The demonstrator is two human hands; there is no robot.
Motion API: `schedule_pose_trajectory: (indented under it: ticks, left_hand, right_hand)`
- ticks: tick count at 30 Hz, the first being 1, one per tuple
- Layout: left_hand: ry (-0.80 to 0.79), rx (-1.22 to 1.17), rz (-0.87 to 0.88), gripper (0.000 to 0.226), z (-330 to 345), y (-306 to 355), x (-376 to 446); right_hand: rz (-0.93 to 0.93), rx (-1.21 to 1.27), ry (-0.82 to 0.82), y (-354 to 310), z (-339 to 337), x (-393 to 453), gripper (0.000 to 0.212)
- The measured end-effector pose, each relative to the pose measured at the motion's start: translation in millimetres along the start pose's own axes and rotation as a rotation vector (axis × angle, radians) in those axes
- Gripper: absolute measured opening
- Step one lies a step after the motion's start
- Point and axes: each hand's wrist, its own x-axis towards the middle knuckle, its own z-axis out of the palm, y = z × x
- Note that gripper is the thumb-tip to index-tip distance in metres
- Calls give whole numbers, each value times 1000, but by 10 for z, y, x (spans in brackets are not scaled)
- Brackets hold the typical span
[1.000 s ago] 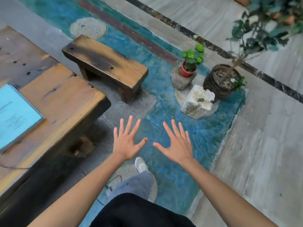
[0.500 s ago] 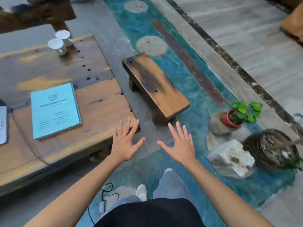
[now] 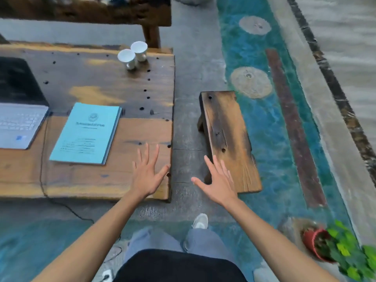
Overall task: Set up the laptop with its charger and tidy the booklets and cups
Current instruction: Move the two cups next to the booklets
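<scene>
An open silver laptop point(image 3: 18, 123) sits at the left edge of the low wooden table point(image 3: 130, 92), its dark screen raised. A light blue booklet point(image 3: 86, 133) lies flat just right of it. Two white cups point(image 3: 133, 54) stand together, touching, at the table's far right. A thin black cable point(image 3: 43, 159) runs across the table near the laptop and drops over the front edge to the floor. My left hand point(image 3: 145, 176) hovers with fingers spread over the table's near right corner. My right hand point(image 3: 218, 182) is spread over the floor beside a small stool, holding nothing.
A small wooden stool point(image 3: 227, 137) stands right of the table. A long wooden bench point(image 3: 85, 11) lies behind the table. A red pot with a green plant point(image 3: 333, 247) sits at lower right on the teal floor. My legs and shoes are below.
The view has swung left: the laptop has come into sight and the table fills more of the frame. Both hands stayed spread and empty, now over the table corner and the stool.
</scene>
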Motion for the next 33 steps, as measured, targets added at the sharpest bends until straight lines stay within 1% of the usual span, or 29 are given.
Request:
schedule_pose_trajectory:
  ticks: [2,8,11,14,18,21,23,26,29,31,33]
  left_hand:
    - [44,-47,-85,88,-67,-18,43]
    - [219,-192,-236,88,-478,-194,312]
    - [283,-249,-271,85,-748,-280,503]
    - [324,-325,-256,77,-975,-389,809]
    - [308,-330,-252,72,-1280,-532,1379]
    - [293,-434,-268,74,-1515,-598,1808]
    - [279,-478,-228,73,-1658,-641,2084]
    - [244,-512,-176,71,-1866,-721,2507]
    - [220,-515,-158,69,-1998,-794,2895]
    - [194,-555,-178,68,-2057,-864,3167]
    - [168,-670,-227,65,-2111,-942,3470]
  right_hand:
    - [-56,-4,-58,-60,-117,265,93]
    - [-198,-25,-119,-497,-340,1081,95]
    - [-245,-26,-153,-781,-394,1400,95]
    - [-271,-8,-156,-1066,-431,1750,93]
    - [-213,76,-155,-1469,-482,2201,91]
    - [-165,163,-134,-1758,-548,2538,88]
    - [-139,270,-104,-1941,-589,2750,86]
    - [-136,428,-78,-2161,-647,3085,75]
    - [-119,529,-107,-2321,-710,3433,65]
    - [-96,601,-128,-2430,-761,3705,62]
    - [-56,695,-139,-2551,-809,4029,57]
